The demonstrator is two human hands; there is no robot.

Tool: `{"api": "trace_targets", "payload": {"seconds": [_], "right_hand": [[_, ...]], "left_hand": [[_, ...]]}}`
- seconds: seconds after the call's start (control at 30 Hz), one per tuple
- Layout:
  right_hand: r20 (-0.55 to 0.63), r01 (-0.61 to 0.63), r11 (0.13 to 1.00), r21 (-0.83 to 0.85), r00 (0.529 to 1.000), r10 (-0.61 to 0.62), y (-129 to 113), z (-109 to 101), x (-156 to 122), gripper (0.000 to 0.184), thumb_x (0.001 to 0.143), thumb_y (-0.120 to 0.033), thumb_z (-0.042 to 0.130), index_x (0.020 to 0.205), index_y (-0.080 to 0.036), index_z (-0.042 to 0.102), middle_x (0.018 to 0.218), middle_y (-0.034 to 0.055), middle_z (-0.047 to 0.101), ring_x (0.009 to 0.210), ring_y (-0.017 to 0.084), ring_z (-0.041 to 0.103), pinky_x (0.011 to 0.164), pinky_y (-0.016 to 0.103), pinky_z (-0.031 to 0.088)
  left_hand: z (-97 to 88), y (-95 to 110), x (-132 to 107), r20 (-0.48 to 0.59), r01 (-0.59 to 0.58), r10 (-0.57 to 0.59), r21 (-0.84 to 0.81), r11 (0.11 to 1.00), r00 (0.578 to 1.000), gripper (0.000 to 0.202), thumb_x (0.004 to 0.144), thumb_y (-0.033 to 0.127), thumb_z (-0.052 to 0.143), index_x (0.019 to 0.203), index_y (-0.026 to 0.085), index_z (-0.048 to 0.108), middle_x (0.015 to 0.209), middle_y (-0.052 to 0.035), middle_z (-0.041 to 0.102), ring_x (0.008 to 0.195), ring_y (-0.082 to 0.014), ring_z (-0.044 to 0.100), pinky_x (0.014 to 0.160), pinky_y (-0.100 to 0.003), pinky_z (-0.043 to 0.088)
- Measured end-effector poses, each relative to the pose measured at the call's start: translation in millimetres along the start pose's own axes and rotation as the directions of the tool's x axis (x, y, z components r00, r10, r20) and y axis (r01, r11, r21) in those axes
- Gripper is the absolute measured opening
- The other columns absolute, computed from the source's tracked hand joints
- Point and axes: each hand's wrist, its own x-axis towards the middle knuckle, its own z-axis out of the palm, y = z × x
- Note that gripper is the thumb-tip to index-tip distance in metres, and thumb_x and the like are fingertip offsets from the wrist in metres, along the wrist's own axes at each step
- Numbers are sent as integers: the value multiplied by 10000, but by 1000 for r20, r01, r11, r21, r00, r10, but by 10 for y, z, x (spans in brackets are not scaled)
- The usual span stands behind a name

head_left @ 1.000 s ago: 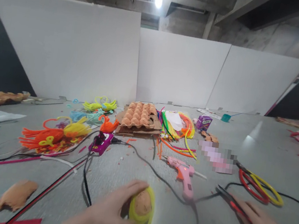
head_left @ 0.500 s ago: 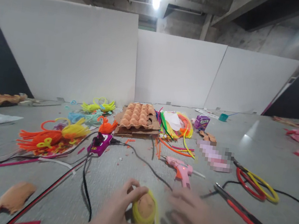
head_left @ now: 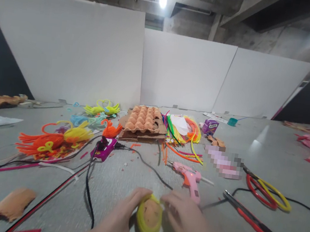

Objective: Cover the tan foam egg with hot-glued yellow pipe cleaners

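- My left fingers (head_left: 134, 201) grip a brown egg-shaped form wrapped in yellow pipe cleaner (head_left: 149, 213), bottom centre of the frame.
- My right fingers (head_left: 173, 202) press its other side, just below a pink hot glue gun (head_left: 189, 178).

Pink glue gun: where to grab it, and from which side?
Probably the handle of the glue gun, from the near side, by the right hand. The handle slants down towards the person, with the orange trigger on it and the nozzle pointing away to the left, so a hand coming from there can wrap round it well clear of the tip.
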Motion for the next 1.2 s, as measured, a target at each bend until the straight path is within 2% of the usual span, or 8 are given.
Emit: {"api": "trace_targets", "payload": {"seconds": [0.23,0.37,0.53,0.73,0.83,0.97,1.07,1.2], "right_hand": [[-137,196,954,-228,963,-230,65,93,22,224,776,6,541,791,-200,625,759,6,658,656,181,615,585,285,467],[-208,317,888,-334,894,-397,32,5,30,202,870,-49,473,811,-174,620,742,24,649,655,187,584,599,300,453],[-253,441,783,-439,776,-578,97,-106,81,422,986,-121,236,876,-132,644,777,78,680,715,202,585,678,335,449],[-222,548,679,-489,674,-704,252,-127,128,358,975,-101,293,943,-137,649,884,57,716,816,193,610,805,348,456],[-263,430,778,-458,770,-581,345,-177,127,255,971,-190,385,1001,-157,636,928,63,707,904,198,615,845,346,466],[-351,25,927,-375,921,-167,607,-346,153,296,951,-252,387,1057,-123,631,1035,148,673,985,251,620,835,395,479],[-291,-272,905,-327,940,177,836,-422,177,376,931,-331,387,773,-144,673,766,129,691,708,262,662,607,364,478],[-106,-461,827,-322,885,453,956,-318,171,471,861,-530,476,549,-204,611,523,50,615,500,212,601,439,292,334]], "left_hand": [[20,-1,3,-34,-106,106,12,994,994,698,535,29,713,1143,290,490,1159,-29,510,1076,-221,541,947,-327,441],[17,-16,-4,-61,-144,144,13,990,988,712,511,23,713,1127,296,486,1140,-19,511,1063,-222,537,942,-325,432],[11,-20,-27,-61,-170,169,3,986,984,720,498,28,735,1114,300,481,1141,-22,510,1049,-230,541,917,-329,444],[20,-40,-14,-143,-188,188,16,982,972,694,503,42,726,1098,299,478,1148,-33,513,1073,-261,554,911,-367,465],[9,-73,6,-274,-171,183,70,983,944,633,564,74,691,1117,287,469,1161,-53,520,1090,-280,561,910,-413,473],[-12,-129,34,-502,-71,130,136,988,855,514,644,165,677,1105,254,468,1125,-73,542,1090,-305,564,925,-505,454],[-24,-154,52,-612,19,58,119,993,789,481,694,237,669,1124,235,454,1104,-83,553,1074,-310,572,925,-544,443],[-34,-151,59,-662,75,11,101,992,750,473,714,266,666,1133,218,451,1084,-84,557,1033,-296,593,894,-521,467]]}}
